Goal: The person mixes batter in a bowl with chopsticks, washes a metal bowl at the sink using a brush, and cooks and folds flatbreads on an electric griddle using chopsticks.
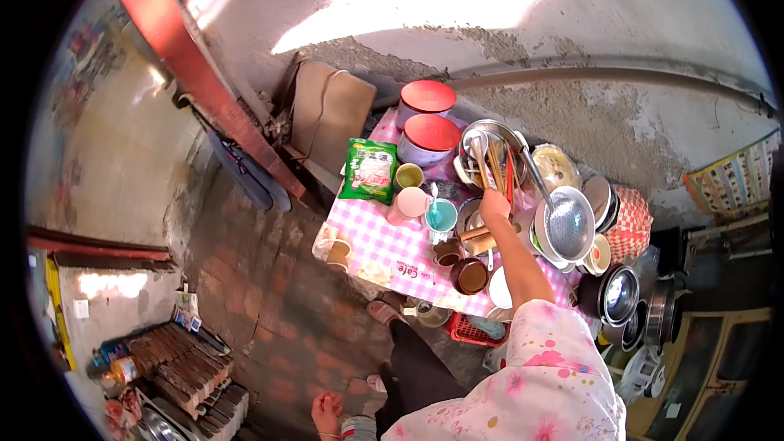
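My right hand (494, 206) reaches over the table and is closed around wooden chopsticks (495, 170) at the edge of a steel basin (490, 124). The fingertips are hidden behind the back of the hand. Several long utensils lie in that basin, a red one (510, 175) among them. Just below the hand is a light wooden piece (480, 242), its kind unclear. A steel skimmer (569, 224) with a long handle rests on white bowls (539, 233) to the right. Low over the floor hangs my left hand (327, 408), fingers loosely curled, holding nothing I can see.
On the checked tablecloth (367, 233) stand red-lidded tubs (430, 132), a green packet (369, 170), a pink cup (408, 206), a teal cup (441, 215) and a brown jar (469, 276). Pots (618, 294) crowd the right. A red basket (469, 331) sits below the table edge.
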`<state>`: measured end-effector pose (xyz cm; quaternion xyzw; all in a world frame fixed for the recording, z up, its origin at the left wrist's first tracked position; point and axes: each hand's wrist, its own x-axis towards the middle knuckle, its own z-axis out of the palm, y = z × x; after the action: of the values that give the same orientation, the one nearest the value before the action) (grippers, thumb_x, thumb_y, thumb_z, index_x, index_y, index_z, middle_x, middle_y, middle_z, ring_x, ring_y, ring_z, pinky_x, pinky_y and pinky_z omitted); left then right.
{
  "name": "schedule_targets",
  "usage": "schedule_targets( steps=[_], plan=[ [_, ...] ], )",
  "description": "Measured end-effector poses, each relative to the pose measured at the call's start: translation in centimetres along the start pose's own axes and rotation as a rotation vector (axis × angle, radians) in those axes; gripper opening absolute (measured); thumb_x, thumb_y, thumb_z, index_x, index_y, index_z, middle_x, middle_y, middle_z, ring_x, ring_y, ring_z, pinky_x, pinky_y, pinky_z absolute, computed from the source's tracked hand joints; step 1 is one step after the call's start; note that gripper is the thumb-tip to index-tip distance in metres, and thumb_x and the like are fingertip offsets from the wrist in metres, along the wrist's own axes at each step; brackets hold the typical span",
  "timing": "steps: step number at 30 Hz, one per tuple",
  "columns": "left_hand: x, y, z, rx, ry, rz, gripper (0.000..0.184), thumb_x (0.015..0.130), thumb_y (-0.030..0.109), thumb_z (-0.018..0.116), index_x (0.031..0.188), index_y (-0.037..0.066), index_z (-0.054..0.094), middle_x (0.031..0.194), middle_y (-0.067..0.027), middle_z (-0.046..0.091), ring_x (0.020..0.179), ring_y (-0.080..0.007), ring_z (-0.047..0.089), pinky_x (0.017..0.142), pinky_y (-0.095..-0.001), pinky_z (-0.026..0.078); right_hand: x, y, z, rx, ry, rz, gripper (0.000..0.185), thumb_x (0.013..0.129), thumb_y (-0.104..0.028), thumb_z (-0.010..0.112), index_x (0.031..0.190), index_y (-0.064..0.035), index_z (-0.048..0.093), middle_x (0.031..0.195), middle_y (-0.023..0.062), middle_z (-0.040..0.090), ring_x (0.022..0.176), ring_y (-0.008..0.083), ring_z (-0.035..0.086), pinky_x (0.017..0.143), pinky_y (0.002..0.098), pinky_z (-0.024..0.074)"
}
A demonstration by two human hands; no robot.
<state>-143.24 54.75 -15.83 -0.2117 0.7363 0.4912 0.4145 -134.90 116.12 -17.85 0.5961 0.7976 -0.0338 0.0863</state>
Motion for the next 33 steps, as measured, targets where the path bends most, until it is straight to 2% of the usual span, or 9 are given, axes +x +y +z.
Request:
schedule_targets(
  steps=[3,5,7,10,17,22,29,31,33],
  plan=[
    [-0.4,-2.7,0.1,-0.052,-0.013,-0.007,0.018,0.085,0.021,0.047,0.097,0.008,0.050,0.088,-0.0050,0.059,0.076,-0.0149,0.058,0.056,-0.0270,0.046,0.4,0.8,0.8,0.190,0.032,0.114,0.019,0.074,-0.011,0.049,0.086,-0.0004,0.059,0.079,0.0225,0.060,0.070,0.0327,0.061,0.061,0.0374,0.0495],
    [-0.8,-4.7,0.1,-0.077,0.012,-0.018,0.018,0.084,0.018,0.048,0.097,0.006,0.050,0.085,-0.0053,0.058,0.071,-0.0144,0.058,0.052,-0.0262,0.045,0.4,2.1,2.5,0.574,0.024,0.196,0.012,0.075,-0.010,0.051,0.078,-0.0010,0.058,0.068,0.0154,0.058,0.055,0.0256,0.059,0.045,0.0353,0.0463],
    [-1.4,-6.8,0.3,-0.125,0.062,-0.029,0.018,0.083,0.015,0.050,0.097,0.004,0.050,0.083,-0.0057,0.057,0.067,-0.0140,0.057,0.049,-0.0255,0.044,-3.2,2.0,0.5,1.353,-0.192,0.315,0.010,0.076,-0.010,0.053,0.068,-0.0037,0.053,0.058,0.0060,0.050,0.041,0.0155,0.048,0.032,0.0283,0.0345],
    [-3.5,-7.9,1.6,-0.181,0.021,0.047,0.022,0.082,0.015,0.052,0.100,0.003,0.050,0.086,-0.0055,0.058,0.072,-0.0153,0.058,0.055,-0.0250,0.045,-12.8,-0.1,-4.9,1.662,-0.433,0.159,0.014,0.082,-0.011,0.048,0.069,-0.0062,0.048,0.056,0.0003,0.043,0.039,0.0076,0.036,0.031,0.0196,0.0248],
    [-12.8,-6.9,3.4,-0.529,-0.224,0.383,0.029,0.087,0.025,0.045,0.108,0.004,0.048,0.102,-0.0074,0.057,0.089,-0.0160,0.057,0.074,-0.0254,0.046,-40.1,-4.2,-8.8,1.274,-1.391,-0.364,0.013,0.088,-0.018,0.040,0.083,-0.0091,0.048,0.061,-0.0013,0.043,0.042,0.0053,0.035,0.034,0.0176,0.0244],
    [-23.7,-11.4,0.0,-1.117,-0.238,0.611,0.028,0.089,0.026,0.041,0.102,0.002,0.046,0.093,-0.0128,0.058,0.085,-0.0195,0.058,0.076,-0.0301,0.046,-58.2,-3.0,-6.8,0.620,-1.727,-0.866,0.016,0.089,-0.018,0.042,0.088,-0.0053,0.052,0.059,-0.0032,0.038,0.046,0.0047,0.031,0.041,0.0173,0.0243],
    [-32.6,-24.9,-4.4,-1.472,0.242,0.976,0.022,0.091,0.024,0.035,0.084,0.006,0.044,0.060,-0.0055,0.050,0.054,-0.0162,0.053,0.064,-0.0296,0.049,-69.9,-0.6,-6.9,-0.237,-1.670,-1.585,0.024,0.087,-0.021,0.047,0.071,-0.0038,0.053,0.052,-0.0033,0.043,0.046,0.0056,0.038,0.041,0.0201,0.0290],
    [-35.4,-28.4,-5.9,-1.607,0.273,0.934,0.021,0.091,0.026,0.036,0.084,0.008,0.045,0.052,-0.0004,0.039,0.038,-0.0085,0.033,0.038,-0.0222,0.033,-72.4,-1.2,-6.0,-0.384,-1.573,-1.714,0.019,0.084,-0.020,0.051,0.081,-0.0019,0.056,0.054,-0.0029,0.047,0.047,0.0041,0.041,0.042,0.0185,0.0323],
    [-38.3,-31.3,-6.8,-1.582,0.182,0.950,0.021,0.091,0.027,0.036,0.084,0.008,0.045,0.051,0.0029,0.032,0.039,-0.0060,0.025,0.036,-0.0200,0.022,-76.2,-2.4,-6.0,-0.126,-1.606,-1.708,0.017,0.084,-0.017,0.051,0.081,-0.0013,0.056,0.055,-0.0022,0.047,0.047,0.0042,0.041,0.042,0.0184,0.0326]
  ],
)
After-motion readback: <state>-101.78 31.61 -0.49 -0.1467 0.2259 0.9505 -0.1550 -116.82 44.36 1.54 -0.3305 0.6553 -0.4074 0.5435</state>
